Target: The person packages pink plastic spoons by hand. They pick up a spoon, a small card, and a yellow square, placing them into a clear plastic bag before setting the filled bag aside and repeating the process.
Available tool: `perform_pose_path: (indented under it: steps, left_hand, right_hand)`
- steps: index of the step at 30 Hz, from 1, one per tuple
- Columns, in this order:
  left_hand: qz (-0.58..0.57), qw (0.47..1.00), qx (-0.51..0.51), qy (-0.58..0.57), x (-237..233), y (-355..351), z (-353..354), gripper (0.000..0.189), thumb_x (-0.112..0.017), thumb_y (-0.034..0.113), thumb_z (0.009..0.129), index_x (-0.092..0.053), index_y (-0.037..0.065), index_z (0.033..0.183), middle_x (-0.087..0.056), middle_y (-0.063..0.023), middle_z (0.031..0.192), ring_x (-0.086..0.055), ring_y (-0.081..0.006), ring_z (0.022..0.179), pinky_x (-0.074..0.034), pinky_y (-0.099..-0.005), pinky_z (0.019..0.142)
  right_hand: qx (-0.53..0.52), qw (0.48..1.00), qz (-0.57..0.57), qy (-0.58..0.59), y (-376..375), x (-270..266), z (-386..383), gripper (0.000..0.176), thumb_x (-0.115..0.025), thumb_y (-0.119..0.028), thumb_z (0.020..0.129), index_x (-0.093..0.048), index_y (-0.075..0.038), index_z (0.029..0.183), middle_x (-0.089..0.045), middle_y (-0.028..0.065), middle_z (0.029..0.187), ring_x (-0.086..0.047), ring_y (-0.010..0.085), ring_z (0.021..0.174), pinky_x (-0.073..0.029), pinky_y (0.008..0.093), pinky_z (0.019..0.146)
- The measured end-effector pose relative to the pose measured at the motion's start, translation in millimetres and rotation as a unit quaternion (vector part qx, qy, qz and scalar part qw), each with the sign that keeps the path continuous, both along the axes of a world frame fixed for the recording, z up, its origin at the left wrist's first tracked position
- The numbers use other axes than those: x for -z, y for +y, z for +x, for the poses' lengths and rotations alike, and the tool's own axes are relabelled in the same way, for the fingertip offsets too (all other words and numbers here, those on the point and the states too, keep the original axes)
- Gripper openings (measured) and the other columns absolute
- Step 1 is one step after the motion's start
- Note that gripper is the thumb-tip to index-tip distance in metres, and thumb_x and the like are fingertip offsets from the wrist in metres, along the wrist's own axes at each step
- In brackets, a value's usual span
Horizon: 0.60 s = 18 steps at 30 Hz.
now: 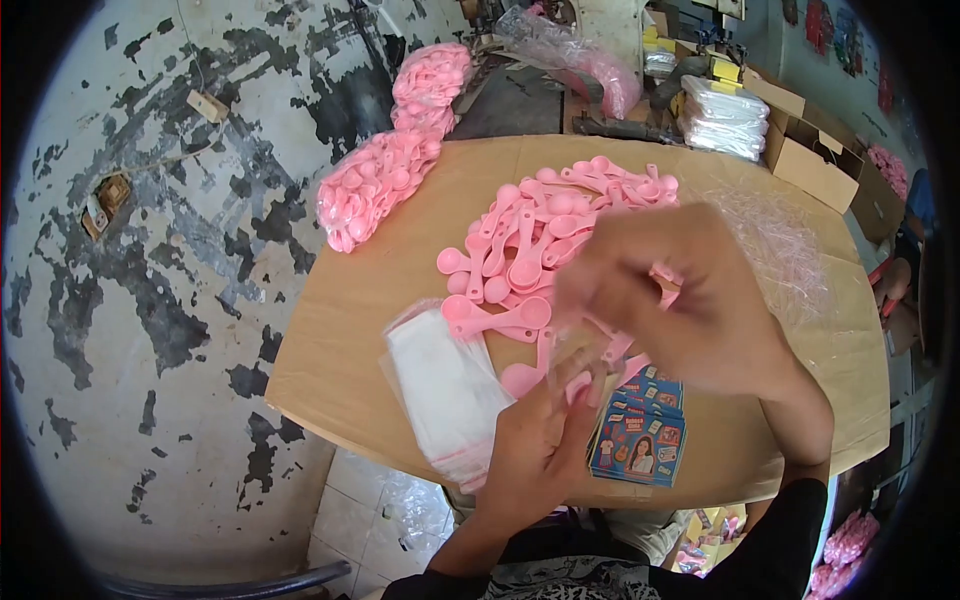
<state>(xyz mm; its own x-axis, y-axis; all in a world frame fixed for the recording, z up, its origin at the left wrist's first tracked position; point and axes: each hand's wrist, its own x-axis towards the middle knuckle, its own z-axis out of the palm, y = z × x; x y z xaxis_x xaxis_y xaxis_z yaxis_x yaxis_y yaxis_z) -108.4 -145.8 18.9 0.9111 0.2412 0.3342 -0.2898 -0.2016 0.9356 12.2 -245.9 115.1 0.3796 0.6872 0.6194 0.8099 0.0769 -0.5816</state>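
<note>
Near the table's front, my left hand (540,445) is closed on a clear plastic bag (585,350), with pink showing at the fingertips. My right hand (690,305) is raised just above and right of it, blurred by motion. Its fingers are curled in, and whatever they may hold cannot be made out; some pink shows in the gap between them. Behind both hands lies a heap of pink measuring spoons (525,230). A stack of white plastic bags (440,385) is left of my left hand. Printed blue cards (640,450) lie under my right forearm.
Filled bags of pink spoons (375,185) rest at the table's back left, by a peeling wall (150,300). Thin clear strips (780,245) are piled at the right. Stacked plastic packs (725,115) and an open cardboard box (815,160) stand behind the brown tabletop (340,330).
</note>
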Motion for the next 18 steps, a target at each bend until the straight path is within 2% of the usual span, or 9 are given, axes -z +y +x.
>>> perform_pose_path:
  steps: [1,4,6,7,9,11,14,16,18]
  left_hand:
    - [-0.089,0.994,0.068,0.002,6.1,1.1,2.3,0.036,-0.048,0.003,0.097,-0.042,-0.003,0.132,-0.061,-0.0103,0.115,-0.056,-0.0129,0.107,-0.040,-0.0254,0.093]
    - [-0.135,0.982,0.123,0.045,0.7,5.1,-2.7,0.036,-0.048,0.003,0.097,-0.042,-0.003,0.132,-0.060,-0.0118,0.117,-0.055,-0.0146,0.112,-0.040,-0.0263,0.095]
    - [-0.128,0.982,0.132,0.042,2.0,8.5,-3.4,0.034,-0.046,0.004,0.098,-0.042,-0.003,0.132,-0.060,-0.0126,0.117,-0.056,-0.0155,0.112,-0.041,-0.0274,0.095]
    - [-0.116,0.984,0.132,0.034,2.9,9.5,-3.1,0.034,-0.045,0.005,0.099,-0.042,-0.003,0.131,-0.060,-0.0130,0.117,-0.056,-0.0159,0.111,-0.041,-0.0280,0.095]
    - [-0.219,0.972,0.085,0.015,0.6,8.9,-2.0,0.032,-0.042,0.007,0.100,-0.043,-0.004,0.130,-0.060,-0.0135,0.117,-0.058,-0.0173,0.110,-0.042,-0.0294,0.096]
    - [-0.229,0.972,0.046,0.000,0.0,11.7,-0.9,0.031,-0.040,0.008,0.101,-0.044,-0.005,0.129,-0.061,-0.0137,0.115,-0.060,-0.0177,0.107,-0.045,-0.0295,0.094]
    - [-0.107,0.994,0.003,-0.006,4.5,20.6,0.6,0.030,-0.036,0.009,0.102,-0.046,-0.006,0.127,-0.062,-0.0135,0.111,-0.062,-0.0169,0.103,-0.050,-0.0279,0.087]
    - [-0.146,0.989,-0.008,-0.015,0.3,16.0,-0.5,0.031,-0.036,0.008,0.102,-0.046,-0.006,0.128,-0.063,-0.0123,0.109,-0.062,-0.0142,0.100,-0.050,-0.0262,0.085]
    - [-0.156,0.988,-0.019,-0.011,-0.6,14.3,-1.4,0.032,-0.037,0.007,0.101,-0.045,-0.006,0.129,-0.064,-0.0109,0.104,-0.062,-0.0116,0.094,-0.050,-0.0244,0.081]
  right_hand:
    - [0.044,0.994,0.084,-0.049,8.2,6.8,8.4,0.010,-0.069,-0.012,0.085,-0.070,-0.002,0.087,-0.065,0.0031,0.067,-0.049,0.0037,0.051,-0.036,0.0189,0.046]
    - [0.060,0.998,0.022,-0.018,-4.1,21.0,23.6,0.018,-0.070,-0.013,0.084,-0.068,0.000,0.097,-0.067,0.0071,0.079,-0.057,0.0073,0.062,-0.043,0.0202,0.055]
    - [-0.050,0.974,-0.152,0.163,-17.6,11.3,28.3,0.021,-0.070,-0.014,0.084,-0.067,0.002,0.097,-0.067,0.0094,0.078,-0.061,0.0117,0.065,-0.047,0.0247,0.059]
    - [-0.031,0.965,-0.162,0.203,-15.9,8.8,25.4,0.018,-0.070,-0.008,0.082,-0.068,0.001,0.098,-0.067,0.0090,0.079,-0.059,0.0091,0.068,-0.048,0.0261,0.061]
    - [-0.045,0.967,-0.194,0.161,-16.9,6.5,23.0,0.018,-0.069,-0.007,0.081,-0.068,0.000,0.097,-0.067,0.0089,0.077,-0.060,0.0115,0.065,-0.048,0.0271,0.059]
    - [-0.034,0.978,-0.184,0.095,-13.6,9.3,20.5,0.018,-0.068,-0.007,0.080,-0.068,-0.002,0.096,-0.066,0.0083,0.077,-0.060,0.0143,0.064,-0.048,0.0287,0.058]
    - [0.005,0.993,-0.101,-0.068,-7.2,16.4,18.8,0.019,-0.070,-0.008,0.075,-0.068,-0.005,0.095,-0.063,0.0061,0.079,-0.060,0.0189,0.069,-0.050,0.0319,0.060]
    - [0.014,0.975,-0.041,-0.220,-8.1,13.1,19.3,0.021,-0.071,-0.011,0.072,-0.068,-0.008,0.093,-0.061,0.0040,0.080,-0.059,0.0214,0.075,-0.050,0.0335,0.064]
    - [0.015,0.964,-0.081,-0.254,-7.5,16.3,8.8,0.023,-0.072,-0.015,0.070,-0.068,-0.009,0.093,-0.058,0.0021,0.079,-0.057,0.0196,0.081,-0.050,0.0331,0.067]
